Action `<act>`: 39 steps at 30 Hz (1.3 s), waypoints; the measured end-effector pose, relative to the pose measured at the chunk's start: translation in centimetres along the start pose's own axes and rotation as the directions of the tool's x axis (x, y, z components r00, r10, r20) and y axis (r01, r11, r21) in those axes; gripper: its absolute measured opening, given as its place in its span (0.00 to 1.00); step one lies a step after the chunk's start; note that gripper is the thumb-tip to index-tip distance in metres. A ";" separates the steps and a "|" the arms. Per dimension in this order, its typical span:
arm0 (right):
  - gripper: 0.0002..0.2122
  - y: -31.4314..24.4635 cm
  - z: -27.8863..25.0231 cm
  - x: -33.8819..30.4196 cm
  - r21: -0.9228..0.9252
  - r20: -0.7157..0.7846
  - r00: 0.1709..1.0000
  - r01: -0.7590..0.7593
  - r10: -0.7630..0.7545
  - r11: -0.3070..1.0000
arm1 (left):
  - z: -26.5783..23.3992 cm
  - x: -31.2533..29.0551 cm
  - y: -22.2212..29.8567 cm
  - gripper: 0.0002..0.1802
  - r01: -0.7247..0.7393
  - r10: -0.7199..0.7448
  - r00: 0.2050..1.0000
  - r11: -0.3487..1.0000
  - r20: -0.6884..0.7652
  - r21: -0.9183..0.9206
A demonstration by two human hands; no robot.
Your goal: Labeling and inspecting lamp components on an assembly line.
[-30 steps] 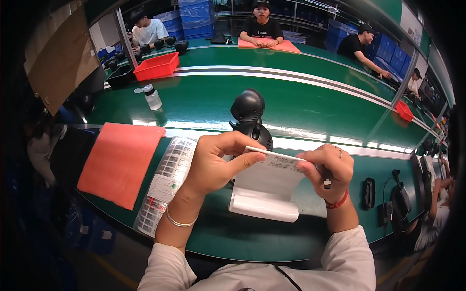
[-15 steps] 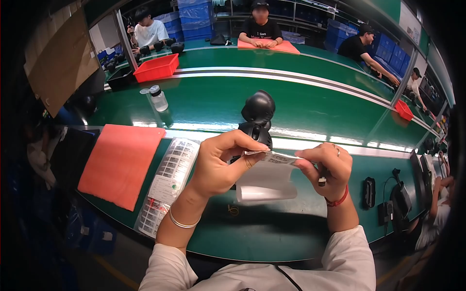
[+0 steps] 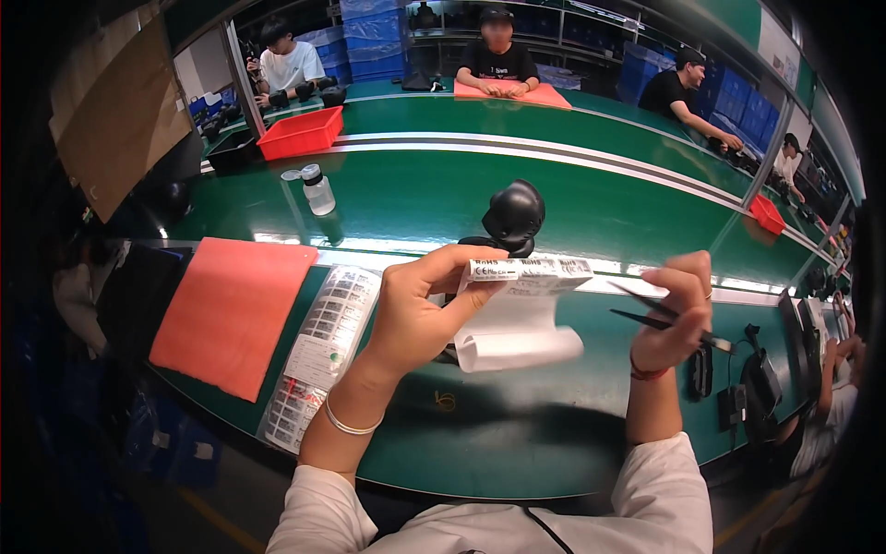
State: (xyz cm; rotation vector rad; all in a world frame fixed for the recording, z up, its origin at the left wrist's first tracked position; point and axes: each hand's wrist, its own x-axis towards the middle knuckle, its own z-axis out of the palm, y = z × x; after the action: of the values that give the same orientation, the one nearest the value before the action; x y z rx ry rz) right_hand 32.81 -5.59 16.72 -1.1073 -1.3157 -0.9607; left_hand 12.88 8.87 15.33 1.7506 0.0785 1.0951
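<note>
My left hand (image 3: 413,309) pinches the left end of a white label sheet (image 3: 517,323) between thumb and fingers. Small printed labels run along its folded top edge, and its lower part hangs down in a curl. To the right, clear of the sheet, my right hand (image 3: 678,323) holds black tweezers (image 3: 641,312), their tips apart and pointing left towards the sheet; this hand is slightly blurred. Behind the sheet stands a black rounded device (image 3: 515,214), its lower part partly hidden by my left hand and the sheet.
Left of my forearm lie a plastic-wrapped pack of labels (image 3: 325,323) and a pink foam sheet (image 3: 231,319). A clear bottle (image 3: 318,194) and red bin (image 3: 303,134) stand farther back. A yellow rubber band (image 3: 445,401) and a black adapter (image 3: 732,404) lie on the green table. Co-workers sit beyond.
My right hand has let go of the sheet's right end and moved right, bringing the tweezers out from its palm. The sheet's printed top edge now faces me, still in my left hand.
</note>
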 end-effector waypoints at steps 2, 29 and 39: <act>0.33 -0.4 -2.0 -0.9 0.232 0.107 0.930 -0.367 0.352 0.901 | 0.2 0.3 0.2 0.13 -0.052 0.057 0.998 0.983 -0.025 0.176; 0.12 -4.1 0.2 -0.3 0.283 0.363 0.932 -0.121 0.011 0.952 | 1.1 -0.3 -0.2 0.12 -0.111 0.125 0.992 0.902 -0.007 0.416; 0.11 -3.5 -2.0 -0.2 0.249 0.237 0.963 0.070 -0.131 0.966 | -0.5 -3.8 2.9 0.15 -0.055 0.028 0.997 0.900 0.070 0.432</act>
State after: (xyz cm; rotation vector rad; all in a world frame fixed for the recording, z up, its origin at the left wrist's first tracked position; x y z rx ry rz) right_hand 29.85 -8.35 16.90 -1.0056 -1.6621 -0.7268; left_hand 9.11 5.94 15.26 2.1924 0.2655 1.1111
